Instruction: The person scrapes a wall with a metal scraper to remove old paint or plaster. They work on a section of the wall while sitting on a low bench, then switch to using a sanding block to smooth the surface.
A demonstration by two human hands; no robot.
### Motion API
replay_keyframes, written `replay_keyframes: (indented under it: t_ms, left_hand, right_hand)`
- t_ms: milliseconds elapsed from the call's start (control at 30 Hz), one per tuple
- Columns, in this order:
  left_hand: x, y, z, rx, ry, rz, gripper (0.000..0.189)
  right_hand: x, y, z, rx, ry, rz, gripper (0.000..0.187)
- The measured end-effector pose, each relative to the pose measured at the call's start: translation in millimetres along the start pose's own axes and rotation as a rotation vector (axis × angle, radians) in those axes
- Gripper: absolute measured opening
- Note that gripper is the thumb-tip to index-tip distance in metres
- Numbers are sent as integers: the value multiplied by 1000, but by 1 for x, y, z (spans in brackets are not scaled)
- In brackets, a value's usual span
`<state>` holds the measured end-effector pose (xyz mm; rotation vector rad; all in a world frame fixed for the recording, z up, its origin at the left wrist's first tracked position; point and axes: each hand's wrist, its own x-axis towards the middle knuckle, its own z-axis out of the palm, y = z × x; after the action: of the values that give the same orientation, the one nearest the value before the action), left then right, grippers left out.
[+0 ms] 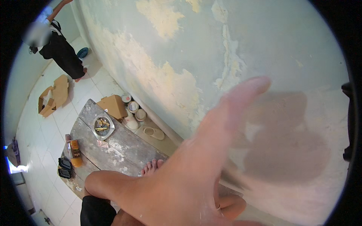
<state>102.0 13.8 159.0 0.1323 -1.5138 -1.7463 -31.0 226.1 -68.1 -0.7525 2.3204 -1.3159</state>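
What looks like my left hand (pixel 195 166) is raised very close to the camera, blurred, with one digit stretched towards the wall's upper part. A wide gap parts this digit from the rest of the hand, which runs off the lower edge. I see nothing held in it; whether it touches the plastered wall (pixel 254 50) cannot be told. My right hand is out of view. Beneath me is a worn grey wooden platform (pixel 127 152), with a metal dish (pixel 111 132) of brass-coloured pieces, an orange bottle (pixel 75 154) and a black plastic case (pixel 64 168) on it.
My bare foot (pixel 151 166) and bent knees rest by the platform. Behind it stand a cardboard box (pixel 113 106), several cans (pixel 133 107) and pale shoes (pixel 153 132). An opened carton (pixel 60 90) lies on the tiles. A person (pixel 63 53) stands at upper left, near a blue basin (pixel 83 52).
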Motion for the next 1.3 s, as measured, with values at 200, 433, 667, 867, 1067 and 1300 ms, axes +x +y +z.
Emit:
replay_keyframes:
  t_ms: [200, 433, 667, 867, 1067, 1300]
  left_hand:
    - [-4, -96, 6, 106, 29, -395, 35]
    - [-13, -152, 48, -328, -17, -528, 37]
    - [0, -155, 61, -344, 8, -571, 44]
    - [9, -152, 66, -331, 23, -522, 46]
    - [19, -140, 64, -346, 33, -524, 48]
    - [6, -154, 71, -334, 26, -514, 49]
  right_hand:
    - [12, -66, -24, 269, 103, 19, 14]
    - [42, -133, -20, 162, 198, -299, 16]
    - [56, -123, -21, 71, 300, -351, 16]
    - [62, -128, -17, 110, 369, -384, 17]
    - [64, -143, -21, 135, 366, -359, 17]
    - [53, -131, -23, 74, 393, -354, 16]
